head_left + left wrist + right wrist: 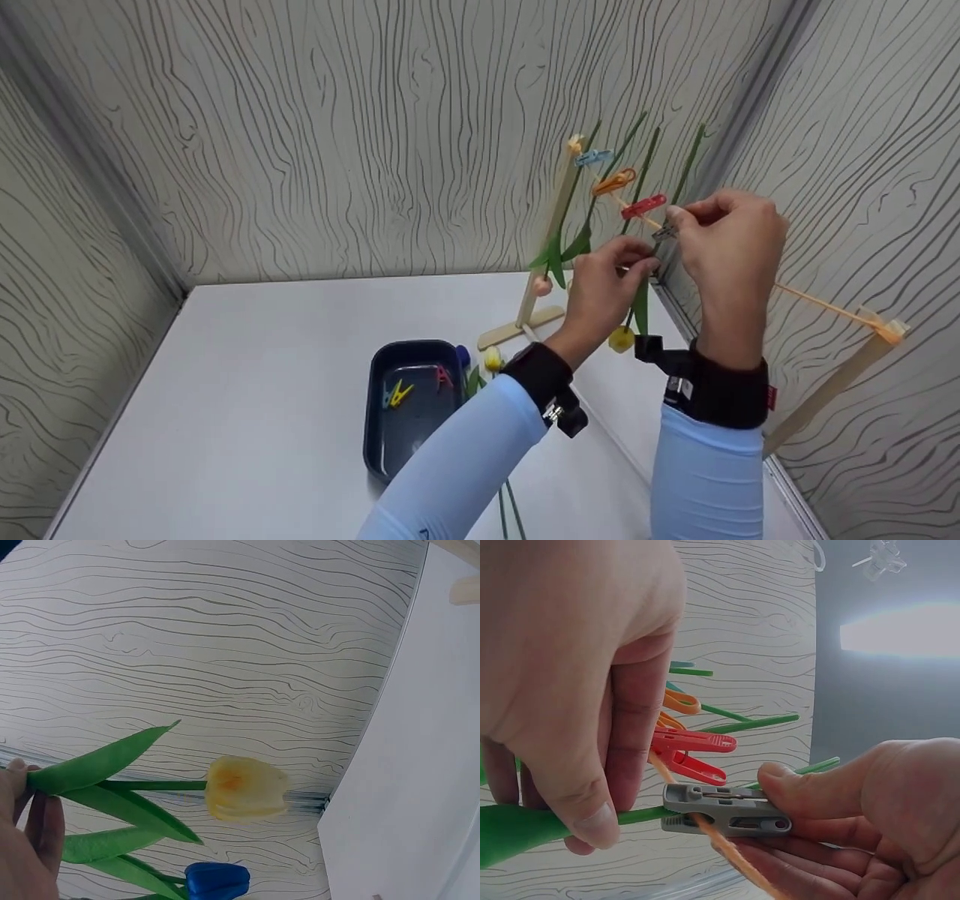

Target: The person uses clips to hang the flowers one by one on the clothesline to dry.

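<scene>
with the left hand [606, 285] pinching the upside-down yellow flower [621, 339] at the string [821, 301] and the right hand [733, 244] pinching the grey clip [724, 799] near the red clip [643, 206], clipping seems in hand, next calling for gentle release once the grip feels firm.

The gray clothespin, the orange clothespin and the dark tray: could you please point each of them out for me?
Gray clothespin [721, 804]: right wrist view, middle of its body.
Orange clothespin [613, 183]: head view, middle of its body.
Dark tray [412, 421]: head view, bare part of its floor.
</scene>
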The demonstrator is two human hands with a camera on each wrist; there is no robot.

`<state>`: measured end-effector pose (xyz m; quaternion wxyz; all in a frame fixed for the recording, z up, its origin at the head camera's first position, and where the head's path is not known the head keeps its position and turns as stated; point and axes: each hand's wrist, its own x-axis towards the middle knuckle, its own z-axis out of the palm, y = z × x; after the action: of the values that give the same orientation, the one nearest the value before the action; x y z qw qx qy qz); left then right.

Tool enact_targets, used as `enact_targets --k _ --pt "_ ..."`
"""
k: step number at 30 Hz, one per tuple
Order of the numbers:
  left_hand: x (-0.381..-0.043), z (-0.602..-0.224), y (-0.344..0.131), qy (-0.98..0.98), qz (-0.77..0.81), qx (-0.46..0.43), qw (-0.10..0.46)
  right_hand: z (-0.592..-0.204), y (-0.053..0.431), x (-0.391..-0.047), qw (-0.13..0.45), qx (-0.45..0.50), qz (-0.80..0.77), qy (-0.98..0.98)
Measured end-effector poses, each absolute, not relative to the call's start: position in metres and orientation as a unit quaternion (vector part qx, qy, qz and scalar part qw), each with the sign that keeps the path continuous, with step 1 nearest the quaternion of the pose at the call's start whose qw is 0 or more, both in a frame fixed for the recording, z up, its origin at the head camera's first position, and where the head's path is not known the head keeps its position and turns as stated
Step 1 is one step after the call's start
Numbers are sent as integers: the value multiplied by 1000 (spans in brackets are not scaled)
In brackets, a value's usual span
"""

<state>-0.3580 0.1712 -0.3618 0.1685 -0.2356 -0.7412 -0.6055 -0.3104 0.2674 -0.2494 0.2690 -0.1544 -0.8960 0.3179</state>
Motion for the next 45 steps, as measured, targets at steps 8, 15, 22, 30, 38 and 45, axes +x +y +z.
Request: enact_targets --k 8,15,22,30,38,45 --pt "-359 -363 170 -750 -596 -229 173 -247 267 -308 225 -153 312 -910" --pt "-360 -364 167 -740 -608 -238 160 -244 267 -306 223 -145 306 -914" --pt "-363 -372 160 -744 -603 -244 154 -247 267 -308 218 -131 304 -918" --pt "-365 -378 156 -748 -602 -240 146 -247 268 -312 209 -128 300 -922" --pt "-367 -390 141 -756 -591 -232 162 -249 269 -315 204 -131 304 -921" --pt "-365 -402 114 -767 -591 -195 156 -251 266 -314 203 -151 339 -906"
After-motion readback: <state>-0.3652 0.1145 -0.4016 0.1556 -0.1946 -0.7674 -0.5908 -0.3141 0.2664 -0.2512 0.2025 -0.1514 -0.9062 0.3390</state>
